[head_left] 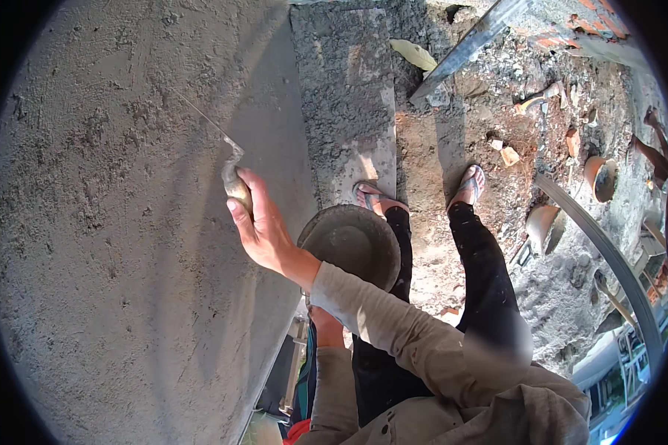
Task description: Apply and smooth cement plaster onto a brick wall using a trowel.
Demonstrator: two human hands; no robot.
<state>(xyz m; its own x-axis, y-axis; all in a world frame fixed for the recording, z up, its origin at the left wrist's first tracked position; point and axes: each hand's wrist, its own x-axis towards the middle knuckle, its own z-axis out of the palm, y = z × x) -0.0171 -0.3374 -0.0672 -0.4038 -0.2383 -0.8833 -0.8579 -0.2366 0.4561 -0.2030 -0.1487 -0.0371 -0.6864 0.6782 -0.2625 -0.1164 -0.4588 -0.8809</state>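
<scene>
My right hand [263, 230] grips the handle of a trowel [236, 189], its thin blade seen nearly edge-on against a grey plastered wall [111, 222] that fills the left side. My left hand [326, 326], partly hidden by my right sleeve, holds a shallow, mortar-stained pan [349, 237] from below, close to the wall. The pan looks nearly empty, with grey residue inside. My sandalled feet stand under it on dirt and a mortar-covered strip [341, 89].
A long metal straightedge [453, 59] lies at top; another long strip [601, 245] arcs at right. Brick pieces [508, 156], a hammer-like tool [534, 100], round containers [600, 178] and rubble litter the ground. Another person's limbs [657, 156] show at the right edge.
</scene>
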